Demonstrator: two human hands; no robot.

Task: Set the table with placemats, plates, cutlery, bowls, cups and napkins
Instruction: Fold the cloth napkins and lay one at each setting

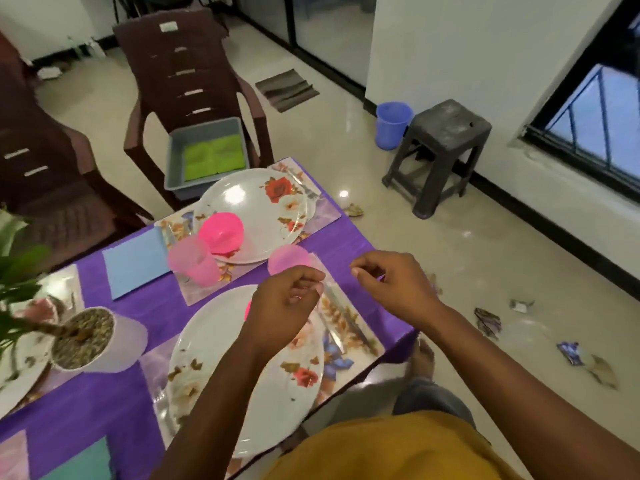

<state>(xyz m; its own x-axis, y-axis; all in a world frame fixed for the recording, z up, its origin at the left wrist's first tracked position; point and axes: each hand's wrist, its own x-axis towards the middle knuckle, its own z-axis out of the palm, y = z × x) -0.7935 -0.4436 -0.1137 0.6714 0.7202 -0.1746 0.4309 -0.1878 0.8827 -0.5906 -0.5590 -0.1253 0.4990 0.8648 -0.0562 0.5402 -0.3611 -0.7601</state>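
Purple cloth covered the worktop (104, 403). At left a blue napkin (136, 263) lay flat beside the far placemat (322, 211), which carried a floral plate (256, 209), an overturned pink bowl (221, 233) and a pink cup (194, 259). The near placemat (360, 327) held its plate (221, 348), with a second cup (289, 259) just beyond. Cutlery (341, 317) lay right of that plate, long axis running from the far left towards the near table corner. The left hand (289, 303) and right hand (391, 284) hovered loosely curled, holding nothing visible. Green napkins (214, 155) waited in a grey tub (173, 150) on a chair; the near setting apparently lacked one.
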